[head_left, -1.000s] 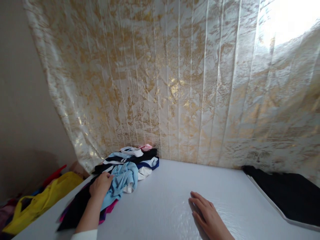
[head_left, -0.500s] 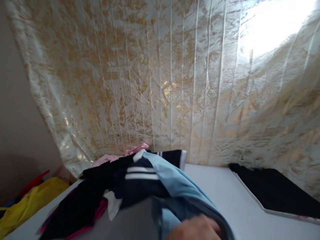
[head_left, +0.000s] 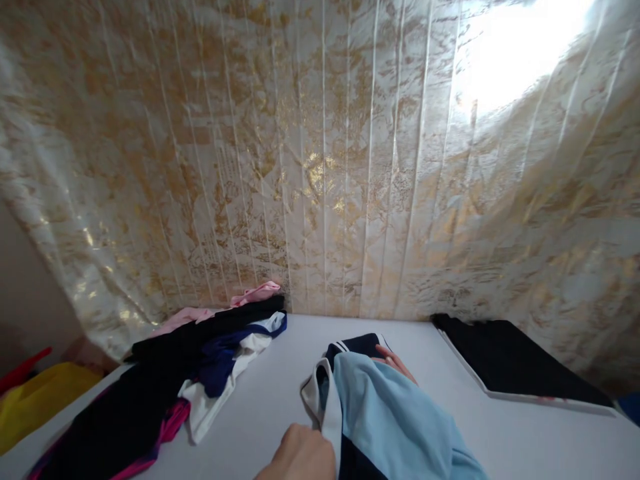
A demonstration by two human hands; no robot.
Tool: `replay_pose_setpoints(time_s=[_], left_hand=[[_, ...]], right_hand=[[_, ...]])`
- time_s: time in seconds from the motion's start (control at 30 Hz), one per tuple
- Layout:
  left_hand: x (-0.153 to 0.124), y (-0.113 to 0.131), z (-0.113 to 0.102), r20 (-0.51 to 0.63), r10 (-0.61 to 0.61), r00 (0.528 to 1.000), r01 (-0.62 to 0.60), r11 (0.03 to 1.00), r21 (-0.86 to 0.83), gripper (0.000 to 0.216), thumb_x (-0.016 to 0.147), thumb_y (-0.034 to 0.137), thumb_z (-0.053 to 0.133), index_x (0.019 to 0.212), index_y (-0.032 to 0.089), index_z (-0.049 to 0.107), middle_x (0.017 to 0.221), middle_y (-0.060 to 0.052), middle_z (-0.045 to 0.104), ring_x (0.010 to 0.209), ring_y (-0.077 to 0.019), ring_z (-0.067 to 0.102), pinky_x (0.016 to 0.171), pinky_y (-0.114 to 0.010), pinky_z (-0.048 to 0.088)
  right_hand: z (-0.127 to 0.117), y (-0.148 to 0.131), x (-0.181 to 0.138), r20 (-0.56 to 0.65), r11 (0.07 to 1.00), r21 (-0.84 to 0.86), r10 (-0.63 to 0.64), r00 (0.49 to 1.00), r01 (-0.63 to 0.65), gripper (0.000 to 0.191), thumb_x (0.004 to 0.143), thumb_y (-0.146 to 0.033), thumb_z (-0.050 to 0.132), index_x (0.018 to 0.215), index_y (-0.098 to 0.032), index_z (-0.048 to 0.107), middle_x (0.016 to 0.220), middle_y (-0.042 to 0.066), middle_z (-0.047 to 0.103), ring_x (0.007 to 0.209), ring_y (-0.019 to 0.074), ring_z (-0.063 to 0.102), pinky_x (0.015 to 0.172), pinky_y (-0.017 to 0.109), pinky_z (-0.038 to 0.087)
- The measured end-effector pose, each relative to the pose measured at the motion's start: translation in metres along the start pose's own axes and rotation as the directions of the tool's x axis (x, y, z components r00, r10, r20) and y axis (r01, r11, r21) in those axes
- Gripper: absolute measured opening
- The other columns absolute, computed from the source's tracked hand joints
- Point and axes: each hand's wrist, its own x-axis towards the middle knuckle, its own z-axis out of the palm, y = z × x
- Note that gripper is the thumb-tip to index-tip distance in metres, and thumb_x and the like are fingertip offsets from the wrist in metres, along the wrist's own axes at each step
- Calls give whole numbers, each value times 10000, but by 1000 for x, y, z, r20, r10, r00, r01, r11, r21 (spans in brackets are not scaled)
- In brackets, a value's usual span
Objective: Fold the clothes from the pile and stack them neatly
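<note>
Lt-blue & navy garment (head_left: pixel 395 407) is near front-centre of the tabletop (head_left: pixel 310 373), loosely bunched, bottom cut off by the frame. Pale collar-like band (head_left: pixel 333 417) runs down its L side, standing up in a loop; navy striped part (head_left: pixel 357 345) w/ white lines pokes out at the far end.

L hand (head_left: pixel 303 453) is curled closed at the band's lower end, prob. pinching it. R hand (head_left: pixel 397 363) is at the far side by the striped part, fingers fairly straight; can't tell if it grips or just rests there, b/c the blue cloth covers most of it.

L of the garment, w/ bare surface between: clothes pile (head_left: pixel 165 373), i.e. black, purple-blue, white, magenta & pink pieces. Well to the R: flat black cloth (head_left: pixel 530 363) w/ white edge. Yellow cloth (head_left: pixel 47 397) & a red item (head_left: pixel 25 370) are beyond the L edge. Shiny gold-silver curtain (head_left: pixel 320 200) hangs behind.

Risks, my guess: the band could twist or crease if pulled from one end only; the striped part could get trapped under the blue layer, being tucked so close.

Hard to see: L fingertips, both wrists, garment's underside & near end. Blue item (head_left: pixel 631 408) at far R is cut off, unidentifiable. Glare washes out the curtain's top R.
</note>
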Motion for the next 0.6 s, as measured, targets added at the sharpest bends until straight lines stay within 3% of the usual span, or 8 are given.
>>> replay_pose_setpoints(time_s=[0.1, 0.2, 0.23, 0.3, 0.4, 0.5, 0.6], left_hand=[[4, -3, 13, -65, -82, 995, 78, 995, -59, 389, 847, 445, 533, 899, 117, 735, 945, -212, 706, 959, -379, 656, 818, -455, 481], [8, -17, 26, -178, -163, 971, 128, 973, -191, 394, 769, 422, 618, 986, 106, 708, 1020, -220, 677, 1051, -385, 606, 861, -451, 468], [10, -22, 30, -198, -163, 967, 118, 968, -220, 404, 746, 419, 638, 1004, 113, 701, 1021, -212, 676, 1058, -384, 600, 861, -448, 468], [16, -27, 37, -180, -107, 978, 60, 967, -246, 390, 745, 449, 630, 982, 149, 706, 982, -182, 691, 999, -369, 630, 823, -434, 486], [26, -21, 42, -37, 7, 999, -16, 965, -261, 287, 812, 425, 553, 868, 207, 731, 891, -122, 720, 857, -319, 683, 729, -384, 513], [36, -4, 46, 63, 50, 997, -33, 968, -247, 237, 822, 298, 526, 878, 227, 745, 910, -101, 739, 873, -313, 694, 731, -373, 512], [47, 10, 59, 30, 45, 999, -35, 965, -258, 318, 868, 328, 462, 1049, 238, 708, 996, -109, 733, 938, -335, 681, 773, -424, 506]], right_hand=[[-39, -5, -6, 202, 994, 107, -4, 979, -18, 583, 926, -582, 286, 1144, -170, 637, 721, 51, 690, 635, 208, 656, 555, 294, 494], [-82, -8, -9, 466, 988, -57, 153, 871, -142, 365, 860, -474, 473, 843, -187, 698, 612, 17, 642, 501, 160, 586, 454, 240, 413], [-92, -9, -9, 477, 975, -140, 220, 851, -174, 333, 857, -431, 470, 818, -187, 693, 604, 19, 643, 473, 154, 578, 445, 238, 404], [-101, -6, -4, 385, 949, -266, 265, 884, -169, 305, 861, -354, 432, 916, -191, 684, 659, 34, 679, 492, 166, 606, 499, 259, 442], [-87, 4, 11, 198, 943, -332, 61, 978, 9, 397, 841, -231, 379, 1152, -194, 622, 972, 88, 724, 829, 214, 682, 779, 316, 492], [-53, 16, 25, 219, 923, -336, -116, 969, 187, 525, 751, -128, 395, 1235, -183, 592, 1256, 97, 634, 1173, 215, 559, 996, 337, 399], [-26, 24, 28, 267, 912, -344, -133, 954, 224, 508, 745, -123, 418, 1203, -209, 620, 1231, 80, 649, 1144, 221, 570, 950, 342, 422]])
